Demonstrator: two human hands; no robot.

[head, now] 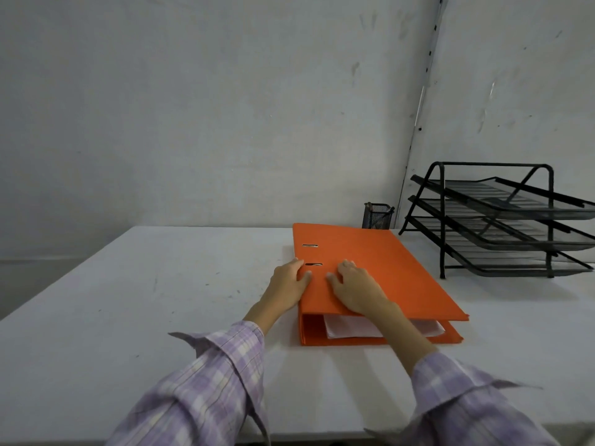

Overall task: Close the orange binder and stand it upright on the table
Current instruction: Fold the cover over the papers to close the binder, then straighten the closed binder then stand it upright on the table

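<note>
1. The orange binder [380,272] is seen lying flat on the white worktop [161,300], right of centre, with its spine along the left edge and its top cover lowered over the white sheets [351,328] that show at the near open end.
2. The cover is judged closed or very nearly so; a gap is left at the near end where the sheets are visible.
3. The left hand [288,286] is laid at the spine edge, fingers wrapped onto the cover near the two metal slots [311,255]; nothing is pinched.
4. The right hand [354,288] is rested palm-down on the cover, fingers loosely curled and pressed against it.
5. The closing step is taken to be finishing; standing the binder upright is not yet done.
6. For the next move, a grip on both long edges is called for, so that the binder can be tipped up without the cover swinging open.
7. Further out, a black mesh pen cup [377,216] is set just beyond the far end, and a three-tier black wire tray [502,220] stands to the right, near enough that clearance should be kept.
</note>
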